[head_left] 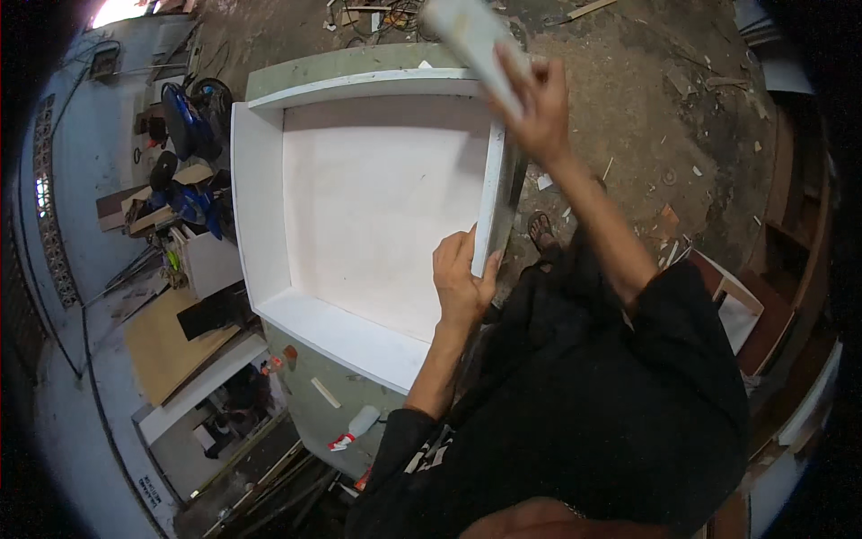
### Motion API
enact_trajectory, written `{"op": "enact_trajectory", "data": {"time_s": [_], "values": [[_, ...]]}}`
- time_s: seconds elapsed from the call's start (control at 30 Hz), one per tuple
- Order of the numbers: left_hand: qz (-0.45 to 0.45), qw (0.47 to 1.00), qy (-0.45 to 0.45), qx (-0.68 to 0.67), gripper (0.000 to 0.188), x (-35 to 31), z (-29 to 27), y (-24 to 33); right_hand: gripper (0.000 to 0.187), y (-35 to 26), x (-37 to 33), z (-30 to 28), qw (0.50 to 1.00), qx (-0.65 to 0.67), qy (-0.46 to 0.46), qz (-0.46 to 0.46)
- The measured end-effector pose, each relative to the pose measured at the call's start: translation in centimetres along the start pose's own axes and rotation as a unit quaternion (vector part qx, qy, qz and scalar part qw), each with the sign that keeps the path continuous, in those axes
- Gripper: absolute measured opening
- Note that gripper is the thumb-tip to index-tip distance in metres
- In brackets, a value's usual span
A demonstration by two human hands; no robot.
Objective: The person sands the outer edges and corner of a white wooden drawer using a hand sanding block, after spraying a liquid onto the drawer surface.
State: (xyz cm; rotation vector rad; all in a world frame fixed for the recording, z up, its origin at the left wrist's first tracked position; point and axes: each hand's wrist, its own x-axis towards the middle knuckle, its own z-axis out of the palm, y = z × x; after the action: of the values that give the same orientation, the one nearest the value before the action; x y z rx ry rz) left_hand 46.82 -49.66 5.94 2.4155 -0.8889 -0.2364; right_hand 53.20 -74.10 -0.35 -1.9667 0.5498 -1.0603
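Centre-left in the frame, a white box (359, 198) is borne by the green desk (301, 377), seemingly for easy reach. At centre, its rim (490, 193) is clasped by the left hand (461, 277), apparently for steadiness; at upper centre, a pale block (473, 45) is gripped by the right hand (541, 115).

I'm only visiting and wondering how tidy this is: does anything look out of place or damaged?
Yes: scraps litter the floor, as if unswept. The white drawer, gripped by the left hand, shows dark specks along its right rim, odd against the white; I can't tell whether they're dirt or damage.
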Motion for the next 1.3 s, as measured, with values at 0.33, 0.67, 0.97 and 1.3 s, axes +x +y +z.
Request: {"op": "enact_trajectory", "data": {"time_s": [0.33,0.67,0.97,1.3], "values": [[-0.009,1.000,0.009,0.005,0.034,0.3,0.0,1.2,0.063,2.9,6.2,-0.2,0.996,-0.050,-0.006,-0.070],[0.007,1.000,-0.003,0.003,0.035,0.9,0.0,1.2,0.062,3.2,6.5,-0.9,0.995,-0.068,-0.018,-0.075],[0.017,1.000,0.007,0.006,0.044,0.4,0.4,0.1,0.056,-2.5,-2.3,-2.9,0.981,-0.104,-0.098,-0.132],[0.016,1.000,0.008,0.011,0.037,0.2,0.3,-0.1,0.054,-4.6,-6.6,-3.6,0.985,-0.032,-0.120,-0.123]]}}
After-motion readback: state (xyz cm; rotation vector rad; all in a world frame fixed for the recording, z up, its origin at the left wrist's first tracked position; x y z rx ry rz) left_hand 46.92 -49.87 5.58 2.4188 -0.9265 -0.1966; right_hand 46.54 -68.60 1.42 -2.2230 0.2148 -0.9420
